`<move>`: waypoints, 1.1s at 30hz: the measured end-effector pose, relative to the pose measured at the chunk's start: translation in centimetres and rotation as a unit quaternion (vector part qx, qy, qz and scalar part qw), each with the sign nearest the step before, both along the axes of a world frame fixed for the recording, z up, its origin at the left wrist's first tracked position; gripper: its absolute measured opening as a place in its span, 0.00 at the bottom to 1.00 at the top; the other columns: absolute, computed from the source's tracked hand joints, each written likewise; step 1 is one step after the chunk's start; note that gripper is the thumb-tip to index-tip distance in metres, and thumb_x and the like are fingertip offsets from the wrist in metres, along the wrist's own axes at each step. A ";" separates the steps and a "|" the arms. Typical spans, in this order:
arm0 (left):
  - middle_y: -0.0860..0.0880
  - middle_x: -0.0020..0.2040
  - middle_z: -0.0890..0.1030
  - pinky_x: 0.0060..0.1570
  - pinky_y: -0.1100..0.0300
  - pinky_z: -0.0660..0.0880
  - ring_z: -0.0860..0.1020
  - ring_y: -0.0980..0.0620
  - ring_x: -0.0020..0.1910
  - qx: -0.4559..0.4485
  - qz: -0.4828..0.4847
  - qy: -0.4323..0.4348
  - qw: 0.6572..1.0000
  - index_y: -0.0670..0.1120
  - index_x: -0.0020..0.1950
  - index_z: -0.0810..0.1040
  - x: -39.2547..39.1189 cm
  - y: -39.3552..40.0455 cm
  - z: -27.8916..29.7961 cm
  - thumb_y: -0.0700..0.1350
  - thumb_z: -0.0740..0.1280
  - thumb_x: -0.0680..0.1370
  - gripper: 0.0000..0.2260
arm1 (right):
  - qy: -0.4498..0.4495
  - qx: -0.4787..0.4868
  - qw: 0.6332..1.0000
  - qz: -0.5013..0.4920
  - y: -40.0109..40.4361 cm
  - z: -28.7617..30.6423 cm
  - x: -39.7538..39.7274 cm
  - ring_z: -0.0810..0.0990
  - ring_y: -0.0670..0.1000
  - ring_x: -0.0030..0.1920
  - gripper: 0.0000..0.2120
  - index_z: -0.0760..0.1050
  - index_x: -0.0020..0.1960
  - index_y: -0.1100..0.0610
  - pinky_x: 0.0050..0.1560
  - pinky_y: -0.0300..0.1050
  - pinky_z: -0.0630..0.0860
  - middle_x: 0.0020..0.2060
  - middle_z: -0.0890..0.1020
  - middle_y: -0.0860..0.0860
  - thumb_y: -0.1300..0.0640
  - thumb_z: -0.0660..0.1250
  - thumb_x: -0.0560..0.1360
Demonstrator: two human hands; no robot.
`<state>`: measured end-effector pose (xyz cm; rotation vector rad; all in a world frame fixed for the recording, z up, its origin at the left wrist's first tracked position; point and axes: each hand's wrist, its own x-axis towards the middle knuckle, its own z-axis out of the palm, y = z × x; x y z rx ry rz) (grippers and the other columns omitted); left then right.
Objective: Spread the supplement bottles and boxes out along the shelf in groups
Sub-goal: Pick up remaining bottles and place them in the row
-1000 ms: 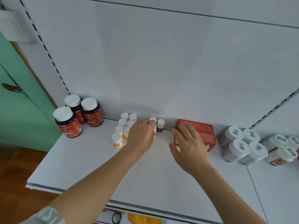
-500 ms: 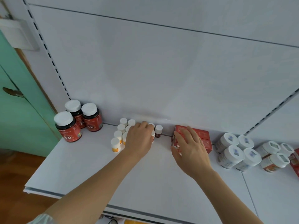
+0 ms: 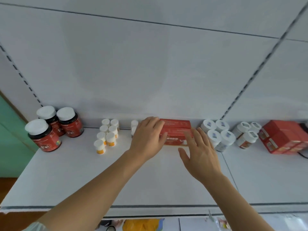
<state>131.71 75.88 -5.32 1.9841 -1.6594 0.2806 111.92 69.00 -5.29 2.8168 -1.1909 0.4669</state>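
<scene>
left hand [image 3: 147, 139] shifted onto red box [image 3: 176, 129], right hand [image 3: 200, 152] flat

Even, bright, diffuse light; soft shadows on the back panel [image 3: 150, 72] behind the bottles. Wide-angle distortion bends the shelf [image 3: 66, 172] edges. Slight motion blur softens labels and the right hand [image 3: 201, 154].

"Fe" on 3 dark red bottles [image 3: 43, 140]; red box [image 3: 176, 134] print unreadable.

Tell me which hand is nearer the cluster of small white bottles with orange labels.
Left. The left hand lies just right of the small white bottles; the right hand is farther right, past the red box.
</scene>
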 end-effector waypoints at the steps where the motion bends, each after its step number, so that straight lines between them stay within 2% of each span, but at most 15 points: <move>1: 0.47 0.58 0.79 0.62 0.50 0.72 0.75 0.46 0.61 -0.001 -0.008 -0.004 1.000 0.43 0.60 0.77 -1.3 -0.3 0.3 0.53 0.62 0.78 0.17 | 0.006 -0.001 1.000 -0.014 0.0 0.2 -1.1 0.65 0.62 0.74 0.29 0.68 0.72 0.58 0.72 0.59 0.65 0.71 0.71 0.59 0.42 0.56 0.78; 4: 0.46 0.61 0.79 0.64 0.49 0.71 0.74 0.44 0.64 0.010 -0.029 -0.010 0.999 0.43 0.62 0.78 -5.7 -1.6 1.3 0.55 0.61 0.78 0.20 | 0.021 0.000 0.998 -0.063 -0.2 0.9 -5.3 0.62 0.61 0.76 0.32 0.66 0.74 0.58 0.74 0.58 0.62 0.73 0.68 0.59 0.39 0.51 0.78; 7: 0.45 0.62 0.79 0.64 0.48 0.71 0.74 0.42 0.65 0.016 -0.052 -0.017 0.998 0.43 0.63 0.78 -10.6 -3.1 2.5 0.56 0.60 0.77 0.22 | 0.010 0.001 0.994 -0.110 -0.4 1.7 -10.3 0.62 0.62 0.76 0.33 0.66 0.74 0.59 0.74 0.58 0.62 0.74 0.68 0.60 0.38 0.51 0.78; 11: 0.43 0.67 0.76 0.69 0.43 0.68 0.70 0.40 0.70 0.025 -0.096 -0.013 0.995 0.43 0.67 0.76 -19.0 -5.6 4.2 0.59 0.55 0.78 0.26 | 0.001 0.008 0.985 -0.171 -0.6 2.8 -18.9 0.62 0.62 0.76 0.34 0.65 0.74 0.59 0.73 0.59 0.63 0.74 0.68 0.61 0.37 0.49 0.78; 16: 0.45 0.72 0.72 0.72 0.45 0.63 0.65 0.43 0.74 0.033 -0.152 -0.007 0.988 0.45 0.71 0.72 -31.8 -9.0 4.5 0.61 0.52 0.79 0.28 | 0.018 0.005 0.971 -0.240 -1.2 4.2 -32.0 0.56 0.59 0.78 0.35 0.60 0.77 0.57 0.76 0.56 0.57 0.77 0.63 0.58 0.35 0.46 0.79; 20: 0.43 0.69 0.75 0.71 0.45 0.65 0.69 0.41 0.71 0.035 -0.202 -0.015 0.979 0.44 0.69 0.75 -41.7 -11.9 4.9 0.61 0.53 0.78 0.28 | 0.021 0.027 0.955 -0.295 -1.7 5.7 -42.0 0.45 0.55 0.80 0.35 0.50 0.80 0.54 0.78 0.51 0.45 0.80 0.52 0.54 0.35 0.46 0.80; 25: 0.43 0.72 0.73 0.73 0.46 0.62 0.67 0.42 0.72 0.027 -0.276 -0.027 0.960 0.46 0.70 0.74 -52.7 -16.4 6.0 0.60 0.55 0.79 0.27 | -0.001 0.009 0.927 -0.376 -3.2 6.3 -52.4 0.50 0.56 0.80 0.36 0.54 0.80 0.56 0.78 0.52 0.47 0.79 0.57 0.55 0.35 0.48 0.80; 28: 0.45 0.73 0.71 0.74 0.48 0.59 0.64 0.45 0.74 0.039 -0.313 -0.035 0.948 0.47 0.73 0.71 -58.8 -19.9 5.8 0.60 0.54 0.80 0.26 | -0.002 0.022 0.912 -0.410 -5.1 5.7 -57.9 0.49 0.56 0.80 0.35 0.52 0.80 0.56 0.79 0.52 0.47 0.79 0.56 0.55 0.35 0.48 0.80; 33: 0.46 0.72 0.72 0.73 0.50 0.62 0.66 0.46 0.72 0.033 -0.366 -0.020 0.930 0.48 0.72 0.72 -68.7 -26.8 5.3 0.59 0.54 0.80 0.26 | 0.004 0.019 0.888 -0.459 -9.9 5.4 -66.7 0.49 0.55 0.80 0.36 0.54 0.80 0.55 0.79 0.52 0.48 0.79 0.56 0.54 0.34 0.44 0.80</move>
